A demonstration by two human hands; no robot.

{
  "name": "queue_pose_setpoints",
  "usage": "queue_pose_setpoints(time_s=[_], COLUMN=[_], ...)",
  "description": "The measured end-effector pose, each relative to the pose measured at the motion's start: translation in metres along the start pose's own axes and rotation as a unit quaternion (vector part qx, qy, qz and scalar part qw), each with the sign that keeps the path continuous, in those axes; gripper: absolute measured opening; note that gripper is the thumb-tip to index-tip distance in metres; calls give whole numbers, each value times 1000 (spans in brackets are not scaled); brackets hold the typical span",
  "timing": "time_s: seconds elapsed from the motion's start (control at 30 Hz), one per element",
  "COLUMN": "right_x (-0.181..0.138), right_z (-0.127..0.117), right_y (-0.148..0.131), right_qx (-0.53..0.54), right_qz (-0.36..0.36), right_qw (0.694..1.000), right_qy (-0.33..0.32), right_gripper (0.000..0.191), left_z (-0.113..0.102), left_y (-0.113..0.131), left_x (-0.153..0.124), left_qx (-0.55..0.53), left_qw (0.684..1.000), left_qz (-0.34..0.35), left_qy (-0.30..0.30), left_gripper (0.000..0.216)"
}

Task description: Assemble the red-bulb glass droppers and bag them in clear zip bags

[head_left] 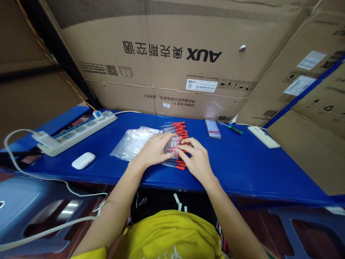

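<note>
My left hand (154, 149) and my right hand (196, 158) meet over the blue table (242, 169). Both pinch a small clear plastic bag (172, 146) with red-capped pieces inside it. Under and behind the hands lie several thin clear tubes with red caps (180, 129), some at the near side too. A heap of empty clear plastic bags (132, 142) lies just left of my left hand.
A white power strip (81, 131) with a plugged charger and white cables sits at the left. A white earbud case (83, 160) lies near the front edge. A phone (214, 129), a green screwdriver (235, 129) and a white remote (263, 136) lie at the right. Cardboard boxes (172, 57) wall the back.
</note>
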State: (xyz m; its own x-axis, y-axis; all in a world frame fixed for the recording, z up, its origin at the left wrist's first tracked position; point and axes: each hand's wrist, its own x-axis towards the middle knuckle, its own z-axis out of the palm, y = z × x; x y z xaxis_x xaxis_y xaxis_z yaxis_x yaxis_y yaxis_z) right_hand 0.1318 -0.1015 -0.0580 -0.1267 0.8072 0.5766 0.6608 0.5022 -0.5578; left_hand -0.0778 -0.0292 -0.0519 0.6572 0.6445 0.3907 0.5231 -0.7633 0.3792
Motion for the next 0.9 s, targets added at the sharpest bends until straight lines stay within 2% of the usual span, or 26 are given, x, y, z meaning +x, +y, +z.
queue_pose_setpoints(time_s=[0.13, 0.23, 0.3, 0.37, 0.43, 0.5, 0.57, 0.7, 0.8, 0.9], right_x=[-1, 0, 0, 0, -2, -3, -4, -2, 1, 4], right_z=[-3, -11, -15, -17, -15, -12, -8, -12, -26, -45], right_y=[4, 8, 11, 15, 17, 18, 18, 18, 21, 26], right_qx=[-6, 17, 1, -44, -89, -125, -153, -150, -73, -1], right_qz=[-15, -17, 4, 21, 21, 14, 6, 0, 17, 54], right_qw=[997, 996, 999, 998, 992, 984, 979, 981, 993, 998], right_qy=[-74, -82, -53, -51, -89, -126, -136, -120, -86, -19], right_gripper=[28, 31, 27, 17, 7, 7, 9, 4, 5, 6], left_z=[-1, -3, -5, -6, -7, -6, -6, -6, -6, -6], left_y=[-1, 0, 0, -1, -2, -3, -3, -2, -3, -5], left_x=[0, 0, 0, 0, 0, 0, 0, 0, 0, 0], left_qx=[-2, 5, 16, 28, 35, 36, 31, 23, 21, 20], left_qw=[1000, 1000, 999, 997, 996, 995, 996, 997, 996, 996], left_qz=[-13, -28, -46, -66, -78, -82, -79, -74, -81, -79], left_qy=[-5, -4, 2, 15, 28, 32, 30, 27, 31, 35], left_gripper=[57, 57, 57, 56, 55, 55, 55, 55, 57, 58])
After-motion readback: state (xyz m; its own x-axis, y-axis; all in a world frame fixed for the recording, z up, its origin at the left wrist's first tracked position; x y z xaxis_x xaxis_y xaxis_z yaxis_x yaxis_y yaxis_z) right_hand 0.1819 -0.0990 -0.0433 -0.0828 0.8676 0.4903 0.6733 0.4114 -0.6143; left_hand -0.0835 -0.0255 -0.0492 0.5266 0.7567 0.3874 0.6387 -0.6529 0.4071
